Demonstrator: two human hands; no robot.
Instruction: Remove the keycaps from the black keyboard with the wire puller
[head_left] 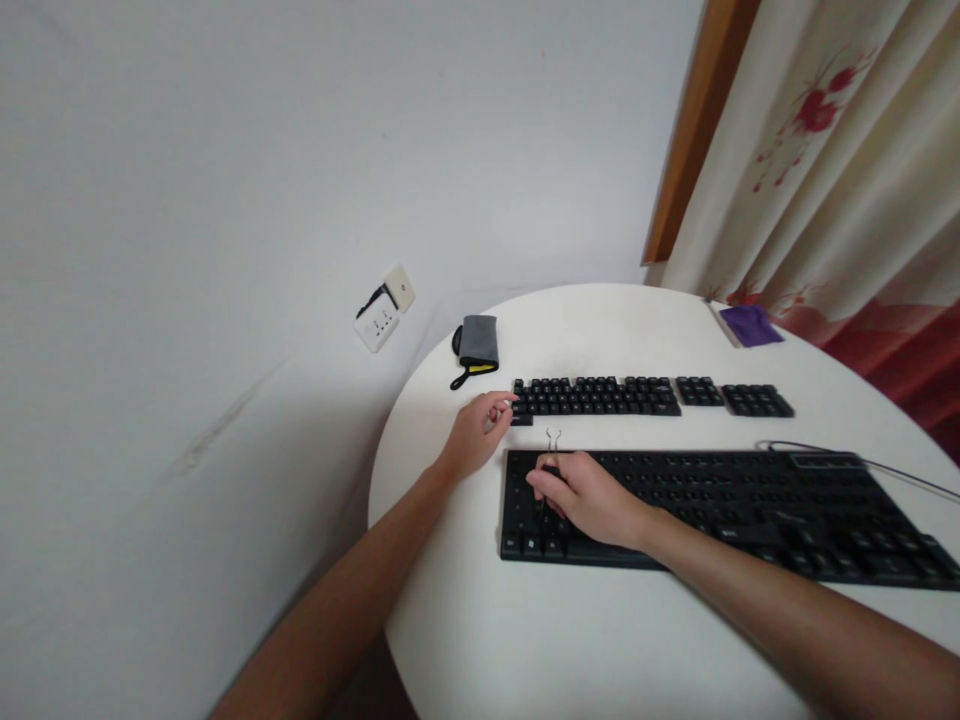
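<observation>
A wire keycap puller (553, 442) is in my right hand (581, 490), its two hooked wire ends pointing away from me. That hand is closed around the puller's dark handle, over the left part of a black keyboard (720, 500). The keyboard's left section shows bare key positions, with a few keycaps (531, 544) in its front row. My left hand (476, 430) is at the left end of the rows of loose black keycaps (592, 396) laid out behind the keyboard. Its index fingertip reaches the end keycaps, thumb apart from it and other fingers curled.
A grey folded pouch (478, 342) with a black loop lies at the back left of the round white table (450, 620). A purple cloth (752, 326) lies at the back right. The keyboard's cable (892, 468) runs off right. Wall sockets (377, 322) and a curtain (847, 150) are beyond.
</observation>
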